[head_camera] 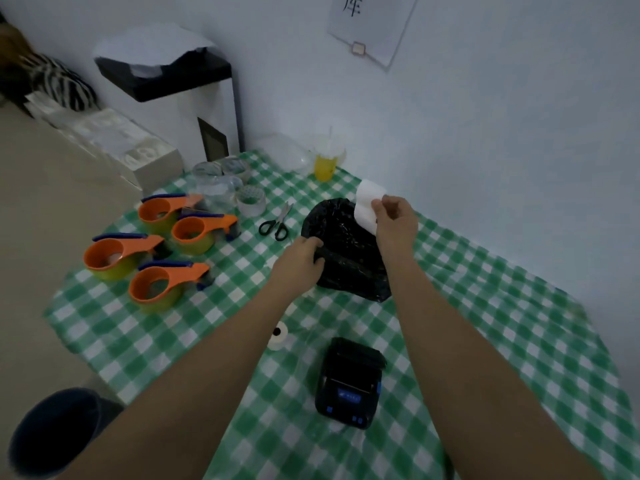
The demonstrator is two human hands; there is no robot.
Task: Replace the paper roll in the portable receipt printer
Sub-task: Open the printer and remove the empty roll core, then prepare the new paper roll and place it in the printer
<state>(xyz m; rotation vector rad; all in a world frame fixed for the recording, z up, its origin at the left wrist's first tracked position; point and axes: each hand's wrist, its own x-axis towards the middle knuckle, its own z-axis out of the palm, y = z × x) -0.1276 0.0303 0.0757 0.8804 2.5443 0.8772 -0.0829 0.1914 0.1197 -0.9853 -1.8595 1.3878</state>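
Note:
The black portable receipt printer (349, 382) lies on the green checked tablecloth (485, 323) near me, between my forearms. A small white paper roll (278, 336) lies just left of it, partly behind my left forearm. Farther back sits a crumpled black plastic bag (346, 251). My left hand (301, 259) grips the bag's left edge. My right hand (394, 220) pinches a strip of white paper (367, 206) over the bag's far side.
Several orange tape dispensers (156, 251) fill the left of the table, with clear tape rolls (249, 199) behind. Black-handled scissors (277, 223) lie left of the bag. A yellow drink cup (325, 161) stands by the wall. A dark stool (55, 434) is at lower left.

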